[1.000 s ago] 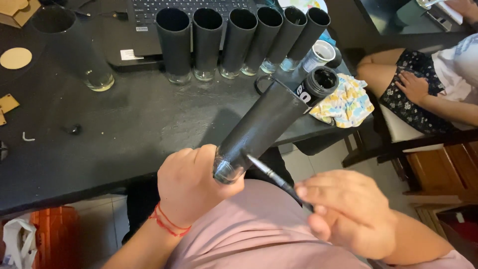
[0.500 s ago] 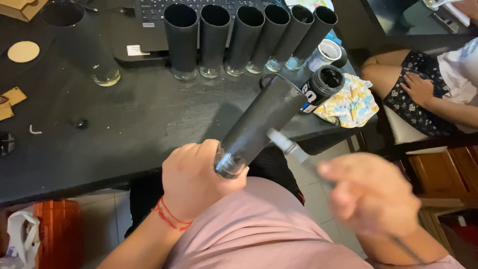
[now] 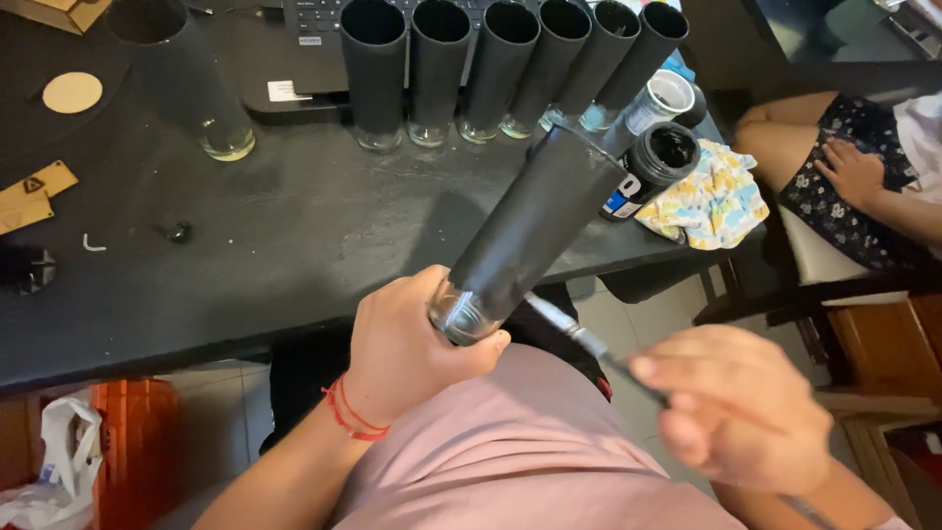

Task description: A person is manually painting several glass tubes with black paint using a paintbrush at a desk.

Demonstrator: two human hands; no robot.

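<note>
The left hand (image 3: 407, 344) keeps its fingers clenched around the base of the black-painted glass tube (image 3: 525, 236), tilted over the table (image 3: 245, 255) edge, while the right hand (image 3: 736, 407), gripping the paintbrush (image 3: 579, 337), has drawn it back off the tube

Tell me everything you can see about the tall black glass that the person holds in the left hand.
The tall black glass is a long cylinder, matt black over its sides, with a clear, thick glass base left bare. It is tilted, base toward the person, open end pointing up and away over the black table's front edge. The left hand grips it around the base. The right hand holds a thin brush whose tip lies close beside the lower end; whether it touches is unclear.
</note>
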